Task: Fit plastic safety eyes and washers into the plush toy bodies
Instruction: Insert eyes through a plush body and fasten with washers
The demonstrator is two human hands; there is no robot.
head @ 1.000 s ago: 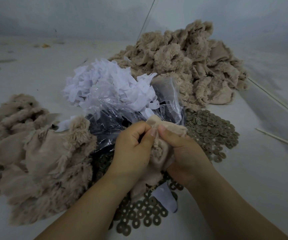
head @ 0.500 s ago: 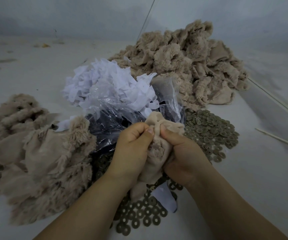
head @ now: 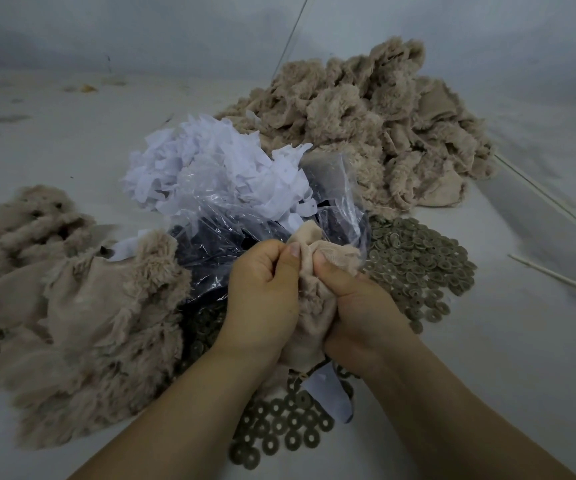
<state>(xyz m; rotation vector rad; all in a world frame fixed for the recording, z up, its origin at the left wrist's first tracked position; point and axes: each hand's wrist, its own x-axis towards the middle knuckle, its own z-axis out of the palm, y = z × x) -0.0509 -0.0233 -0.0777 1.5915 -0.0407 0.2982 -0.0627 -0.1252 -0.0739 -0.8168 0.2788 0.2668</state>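
While I watch, both hands pinch one plush body (head: 314, 299) over the washers (head: 414, 261) | left hand (head: 262, 299), right hand (head: 356, 306) grip holding fabric | big pile (head: 376, 133) unfinished, smaller pile (head: 72, 306) seems done.

No text, label, brand, number or sign could be read anywhere in the view.
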